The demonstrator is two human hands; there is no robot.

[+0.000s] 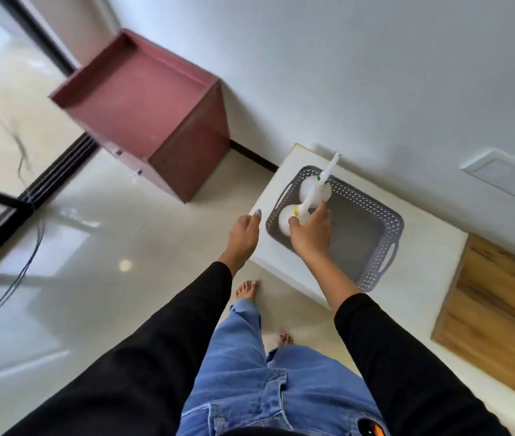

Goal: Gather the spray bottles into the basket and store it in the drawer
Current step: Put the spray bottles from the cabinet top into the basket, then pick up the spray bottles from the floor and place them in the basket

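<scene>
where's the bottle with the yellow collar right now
In the head view, the yellow-collared bottle sits in the gray basket's left end, beside the green-collared bottle, with the right hand on it.

A white table [422,256] stands against the wall on the pale floor [124,247]. A grey basket [385,234] rests directly on it.

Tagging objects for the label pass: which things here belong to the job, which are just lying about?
Job: grey basket; bottle with yellow collar, gripped by right hand; bottle with green collar; red cabinet.
Lying about: cable; wooden board; white table; left hand, idle.
</scene>
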